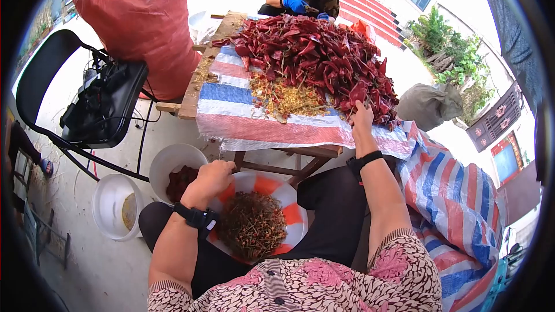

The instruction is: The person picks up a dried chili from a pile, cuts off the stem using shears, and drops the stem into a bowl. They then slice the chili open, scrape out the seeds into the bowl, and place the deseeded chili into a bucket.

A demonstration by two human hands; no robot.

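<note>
A big heap of dried red chilies [312, 52] covers the table on a striped plastic sheet [277, 133]. At the near right edge of the heap, my right hand [362, 120] has its fingers closed on a dried chili [358, 93]. My left hand [213, 180] is curled above the rim of an orange-and-white basin [296, 215] between my legs; whatever its fingers hold is hidden. Stems and bits [251, 225] fill the basin. Just left of that hand stands a white bucket [165, 164] with red chilies [182, 182] at its bottom.
Yellow seeds and scraps [289, 99] lie in front of the heap. A second white bucket [104, 205], a black chair [110, 121] with cables and a large red sack [139, 29] are on the left. Across the table sits a person wearing blue gloves [295, 4]. Striped sheeting [457, 196] drapes down right.
</note>
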